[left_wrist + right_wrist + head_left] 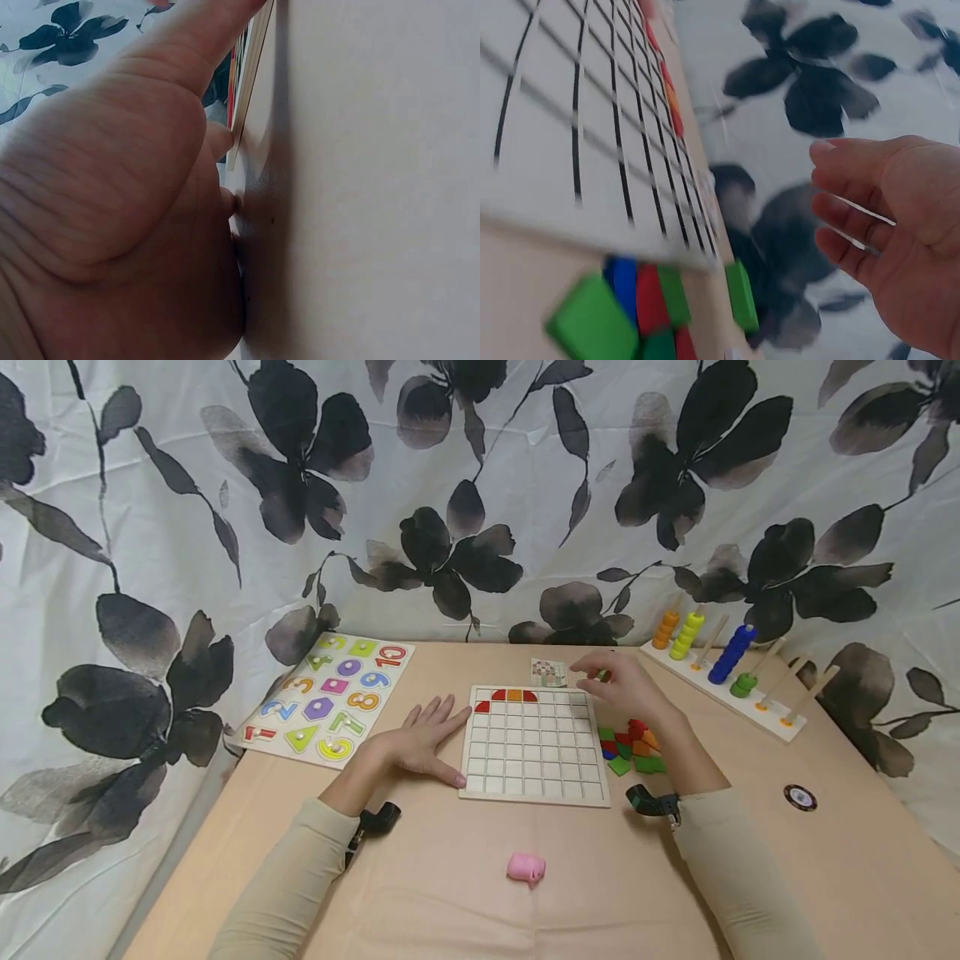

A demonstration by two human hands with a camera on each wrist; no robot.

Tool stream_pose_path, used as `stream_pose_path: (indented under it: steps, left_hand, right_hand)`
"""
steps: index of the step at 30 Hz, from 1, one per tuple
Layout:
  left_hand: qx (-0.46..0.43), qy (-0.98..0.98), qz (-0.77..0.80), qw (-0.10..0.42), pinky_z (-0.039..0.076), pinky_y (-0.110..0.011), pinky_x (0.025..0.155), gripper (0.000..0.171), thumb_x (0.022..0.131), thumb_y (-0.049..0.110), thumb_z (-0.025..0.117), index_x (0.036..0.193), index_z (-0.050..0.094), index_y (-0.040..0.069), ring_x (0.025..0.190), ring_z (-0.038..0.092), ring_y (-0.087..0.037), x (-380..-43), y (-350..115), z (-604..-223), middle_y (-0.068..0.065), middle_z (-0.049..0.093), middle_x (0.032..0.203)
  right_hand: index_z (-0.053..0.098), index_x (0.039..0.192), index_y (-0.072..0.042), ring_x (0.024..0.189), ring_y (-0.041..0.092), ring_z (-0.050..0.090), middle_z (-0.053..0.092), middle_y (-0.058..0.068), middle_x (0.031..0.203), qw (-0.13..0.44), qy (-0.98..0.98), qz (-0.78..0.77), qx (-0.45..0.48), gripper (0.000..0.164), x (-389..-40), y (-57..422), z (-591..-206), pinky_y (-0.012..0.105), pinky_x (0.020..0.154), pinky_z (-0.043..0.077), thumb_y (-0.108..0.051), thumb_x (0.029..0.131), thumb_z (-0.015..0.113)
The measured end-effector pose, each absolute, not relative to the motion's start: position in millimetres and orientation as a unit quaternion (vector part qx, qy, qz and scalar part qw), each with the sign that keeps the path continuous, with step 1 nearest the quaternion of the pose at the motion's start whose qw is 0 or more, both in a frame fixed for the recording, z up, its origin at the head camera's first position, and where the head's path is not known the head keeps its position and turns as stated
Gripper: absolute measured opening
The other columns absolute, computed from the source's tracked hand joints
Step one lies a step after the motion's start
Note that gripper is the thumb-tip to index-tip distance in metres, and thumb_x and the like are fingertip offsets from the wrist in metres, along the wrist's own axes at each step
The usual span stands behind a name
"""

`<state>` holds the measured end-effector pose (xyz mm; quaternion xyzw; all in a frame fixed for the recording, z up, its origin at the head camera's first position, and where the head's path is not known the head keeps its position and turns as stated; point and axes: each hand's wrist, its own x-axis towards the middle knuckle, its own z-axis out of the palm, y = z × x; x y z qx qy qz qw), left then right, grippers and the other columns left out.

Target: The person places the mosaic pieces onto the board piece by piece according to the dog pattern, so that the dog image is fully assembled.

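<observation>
My left hand (423,743) lies spread on the table, thumb and a finger touching the left edge of the white grid board (534,752). The left wrist view shows its palm (105,180) close to the tabletop. Red and orange tiles (513,695) sit in cells at the board's upper left. Above the board's upper right corner, my right hand (626,685) is raised with bent fingers, and a small green tile (603,676) shows among them. The right wrist view hides that tile behind the fingers (847,217). Loose coloured tiles (633,747) lie beside the board, below this hand.
A patterned card (549,672) lies behind the board. The number-and-shape puzzle (330,693) is at left; a peg stacker with coloured beads (731,668) stands back right. A pink toy pig (526,867) lies in front, and a round black chip (800,797) to the right.
</observation>
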<state>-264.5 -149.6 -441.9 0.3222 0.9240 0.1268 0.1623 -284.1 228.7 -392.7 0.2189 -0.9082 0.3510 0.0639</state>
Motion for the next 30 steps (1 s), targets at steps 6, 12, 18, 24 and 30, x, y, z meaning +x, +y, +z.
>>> stream_pose_path:
  steps: [6,12,18,24,30]
  left_hand:
    - [0.322,0.925,0.123,0.162,-0.006,-0.057,0.114,0.124,0.061,0.082,0.064,0.156,0.007,0.025,0.146,-0.010,-0.034,-265.2,-149.8,-443.5,-0.014,-0.008,0.161]
    - [0.321,0.925,0.126,0.162,-0.005,-0.056,0.114,0.124,0.062,0.081,0.065,0.156,0.007,0.025,0.146,-0.009,-0.034,-265.4,-149.0,-442.0,-0.014,-0.007,0.161]
    - [0.324,0.923,0.125,0.165,-0.004,-0.058,0.114,0.124,0.063,0.079,0.067,0.156,0.007,0.023,0.146,-0.010,-0.035,-266.8,-148.0,-442.9,-0.016,-0.007,0.160]
    - [0.326,0.923,0.123,0.160,-0.006,-0.057,0.114,0.124,0.062,0.080,0.065,0.156,0.007,0.024,0.146,-0.011,-0.034,-267.2,-147.3,-441.5,-0.015,-0.008,0.160]
    - [0.331,0.917,0.145,0.167,-0.009,-0.058,0.113,0.124,0.063,0.079,0.067,0.156,0.007,0.024,0.146,-0.012,-0.035,-269.3,-150.1,-445.4,-0.017,-0.009,0.160]
  right_hand:
    - [0.067,0.120,-0.011,0.089,0.024,0.055,0.063,0.012,0.112,0.014,-0.943,0.300,0.144,0.028,-283.2,282.1,-409.3,0.032,0.066,0.051,-0.013,0.092,0.065]
    - [0.068,0.120,-0.011,0.090,0.027,0.050,0.060,0.011,0.103,-0.045,-0.946,0.308,0.088,0.026,-287.4,304.4,-427.6,0.034,0.069,0.049,-0.013,0.094,0.062]
    - [0.070,0.116,-0.011,0.093,0.026,0.052,0.062,0.009,0.106,-0.045,-0.944,0.315,0.088,0.024,-287.7,308.8,-437.3,0.034,0.078,0.049,-0.005,0.094,0.060]
    - [0.069,0.112,-0.013,0.092,0.026,0.053,0.060,0.007,0.104,-0.050,-0.942,0.324,0.076,0.020,-287.2,309.7,-433.5,0.036,0.080,0.050,-0.012,0.094,0.062]
    - [0.068,0.107,-0.012,0.085,0.024,0.054,0.061,0.005,0.097,-0.020,-0.932,0.342,0.114,0.017,-285.0,291.0,-411.9,0.032,0.074,0.051,-0.020,0.093,0.065]
